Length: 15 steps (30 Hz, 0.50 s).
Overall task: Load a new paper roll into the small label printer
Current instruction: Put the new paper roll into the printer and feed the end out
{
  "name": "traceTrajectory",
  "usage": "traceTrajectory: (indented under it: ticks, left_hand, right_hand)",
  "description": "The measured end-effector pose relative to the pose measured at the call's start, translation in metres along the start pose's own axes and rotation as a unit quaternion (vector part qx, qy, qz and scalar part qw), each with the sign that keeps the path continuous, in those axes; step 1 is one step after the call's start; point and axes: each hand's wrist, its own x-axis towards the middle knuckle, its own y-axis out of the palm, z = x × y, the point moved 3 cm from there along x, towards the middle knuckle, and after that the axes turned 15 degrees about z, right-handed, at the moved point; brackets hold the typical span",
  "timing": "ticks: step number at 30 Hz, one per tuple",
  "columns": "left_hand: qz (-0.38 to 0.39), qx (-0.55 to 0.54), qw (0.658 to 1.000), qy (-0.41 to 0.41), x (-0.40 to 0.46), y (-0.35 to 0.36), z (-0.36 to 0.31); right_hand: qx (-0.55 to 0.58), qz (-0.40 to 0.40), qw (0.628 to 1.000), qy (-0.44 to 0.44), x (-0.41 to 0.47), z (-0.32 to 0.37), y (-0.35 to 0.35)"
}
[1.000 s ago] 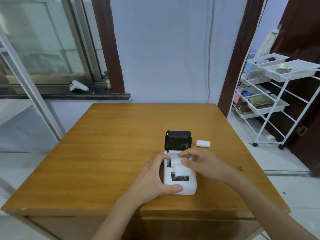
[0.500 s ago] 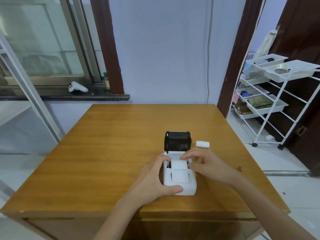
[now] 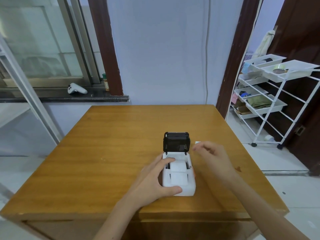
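Observation:
A small white label printer (image 3: 187, 188) stands on the wooden table (image 3: 112, 153), its black lid (image 3: 176, 142) swung up at the far end. A white paper roll (image 3: 178, 168) lies in the open bay, with its loose end lying flat over the printer's front. My left hand (image 3: 154, 181) grips the printer's left side, thumb at the front edge and a finger on the bay's rim. My right hand (image 3: 213, 157) hovers to the right of the printer with fingers spread and holds nothing. Behind it, a second small white roll (image 3: 198, 142) peeks out, mostly hidden.
A white wire rack (image 3: 270, 99) on wheels with trays stands on the floor to the right of the table. A window sill at the back left holds a white game controller (image 3: 76, 89). The table's near edge lies just below my wrists.
My right hand has lifted off the roll in the bay and moved right and away, toward the second roll. The paper's loose end now lies over the printer's front. My left hand stays put.

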Motion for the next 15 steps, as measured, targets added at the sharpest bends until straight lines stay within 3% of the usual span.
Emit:
traceTrajectory:
  ticks: [2,7,15]
  left_hand:
    - [0.001,0.002,1.0,-0.004,-0.001,0.0,0.0]
    - [0.0,0.002,1.0,-0.003,0.0,0.0,-0.001]
    - [-0.03,-0.073,0.997,-0.004,-0.005,-0.003,-0.004]
  right_hand:
    - [0.014,-0.027,1.0,0.004,0.008,0.011,-0.004]
    - [0.078,0.115,0.988,0.068,0.034,0.022,0.014]
    - [0.035,0.07,0.997,-0.006,0.014,0.015,0.019]
